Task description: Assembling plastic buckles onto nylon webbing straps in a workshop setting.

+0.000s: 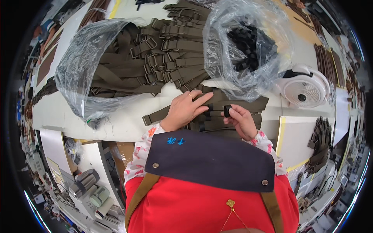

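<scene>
My right hand (242, 119) pinches a small black loop (227, 110) between thumb and fingers. It is just above the right part of several olive webbing straps (254, 105) laid side by side in front of me. My left hand (182, 110) lies over the left part of these straps, fingers stretched out and apart, thumb and index pointing right. From under its wrist one strap end with a metal buckle (146, 120) sticks out. Small black bands (201, 126) sit around some of the straps. What lies beneath my left palm is hidden.
Beyond my hands is a large heap of olive straps with metal buckles (149, 43), partly inside a clear plastic bag (79, 58). A second clear bag (215, 50) holds many black loops (252, 48). A white fan (305, 91) stands at right, near a board with more straps (321, 143).
</scene>
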{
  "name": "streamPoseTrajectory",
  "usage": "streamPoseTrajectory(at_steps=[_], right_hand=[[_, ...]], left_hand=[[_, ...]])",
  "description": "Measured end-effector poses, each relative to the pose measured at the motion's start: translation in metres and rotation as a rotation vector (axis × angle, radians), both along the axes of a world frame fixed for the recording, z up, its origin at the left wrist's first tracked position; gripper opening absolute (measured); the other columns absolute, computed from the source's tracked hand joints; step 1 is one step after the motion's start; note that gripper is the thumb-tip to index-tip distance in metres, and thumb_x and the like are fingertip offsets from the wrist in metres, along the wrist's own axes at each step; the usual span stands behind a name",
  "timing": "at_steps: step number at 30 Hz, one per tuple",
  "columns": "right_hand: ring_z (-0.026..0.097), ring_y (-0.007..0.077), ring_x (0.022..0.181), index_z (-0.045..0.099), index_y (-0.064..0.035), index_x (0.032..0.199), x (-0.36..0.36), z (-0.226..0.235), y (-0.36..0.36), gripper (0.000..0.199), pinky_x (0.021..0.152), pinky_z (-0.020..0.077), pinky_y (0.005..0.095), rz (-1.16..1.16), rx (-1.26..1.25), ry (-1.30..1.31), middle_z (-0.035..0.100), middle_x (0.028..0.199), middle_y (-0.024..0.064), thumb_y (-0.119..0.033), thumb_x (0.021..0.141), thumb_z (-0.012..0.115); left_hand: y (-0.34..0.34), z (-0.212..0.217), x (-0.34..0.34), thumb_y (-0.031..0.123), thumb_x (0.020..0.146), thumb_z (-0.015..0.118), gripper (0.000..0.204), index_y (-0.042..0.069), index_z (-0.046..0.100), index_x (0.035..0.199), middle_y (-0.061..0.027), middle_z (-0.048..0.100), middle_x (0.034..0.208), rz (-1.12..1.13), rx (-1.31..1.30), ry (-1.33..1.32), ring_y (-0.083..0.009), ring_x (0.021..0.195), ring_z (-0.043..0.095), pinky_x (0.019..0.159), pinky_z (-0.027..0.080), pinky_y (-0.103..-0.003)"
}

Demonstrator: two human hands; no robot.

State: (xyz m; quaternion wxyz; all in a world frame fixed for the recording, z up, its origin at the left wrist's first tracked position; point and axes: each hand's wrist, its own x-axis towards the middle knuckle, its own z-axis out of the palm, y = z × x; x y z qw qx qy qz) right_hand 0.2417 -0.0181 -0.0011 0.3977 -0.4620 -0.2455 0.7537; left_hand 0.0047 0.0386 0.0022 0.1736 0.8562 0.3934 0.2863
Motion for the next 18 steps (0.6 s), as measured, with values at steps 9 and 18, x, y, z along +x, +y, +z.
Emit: streamPoseTrajectory(at_steps=[9,18], right_hand=[[0.064,0.0140,0.071,0.054,0.0013,0.111,0.006,0.008,0.004,0.026,0.065,0.0516,0.0260,-0.009,-0.060,0.188,0.063,0.088,0.0065,-0.018,0.094,0.053],[0.066,0.0173,0.068,0.052,0.0008,0.104,0.006,0.027,0.003,0.019,0.059,0.0530,0.0248,0.131,-0.066,-0.076,0.061,0.086,0.0075,-0.014,0.092,0.055]], left_hand=[[-0.019,0.011,0.000,0.025,0.070,0.075,0.041,0.021,0.064,0.109,0.0006,0.060,0.104,-0.150,0.179,-0.059,-0.0144,0.062,0.050,0.053,0.045,-0.026],[-0.031,0.017,-0.002,0.022,0.068,0.075,0.035,0.016,0.065,0.101,0.0006,0.062,0.099,-0.114,0.276,-0.033,-0.0122,0.061,0.049,0.051,0.045,-0.024]])
